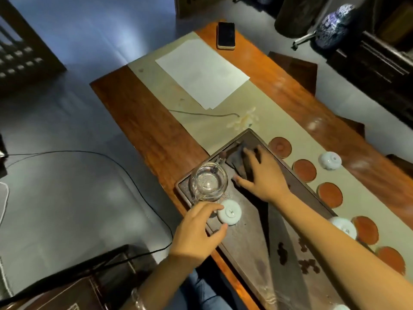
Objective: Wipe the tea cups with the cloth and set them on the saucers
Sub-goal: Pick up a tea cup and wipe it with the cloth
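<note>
Figure: head view, both hands over the tea tray. I take the tray (288,238) as landmark; it lies on the table (138,121), along the near edge of a pale runner (223,121). Beyond the tray's far long side, five saucers (304,170) sit in a row on the runner. At the tray's far end lies the dark cloth (237,163); my right hand (261,177) lies on it with fingers spread and fairly straight, pressing rather than gripping, as far as I can see. A glass pitcher (208,181) stands at the tray's left corner. Just beside it, on the tray, one cup (229,212) rests upside down; my left hand (196,231) closes loosely on its rim, with one fingertip touching its far edge and one its near edge. A second cup (329,160) sits inverted on the runner beyond the saucer row; a third (343,227) shows between the tray and a saucer, partly hidden by my forearm. No cup yet stands on a saucer.

Handling, as I judge it: the cups are small, light, glazed porcelain, so slippery if wet and easily chipped. I would hold one by the rim, on opposite sides, and lift straight up. The cloth is soft and limp; I would gather it into the palm.
</note>
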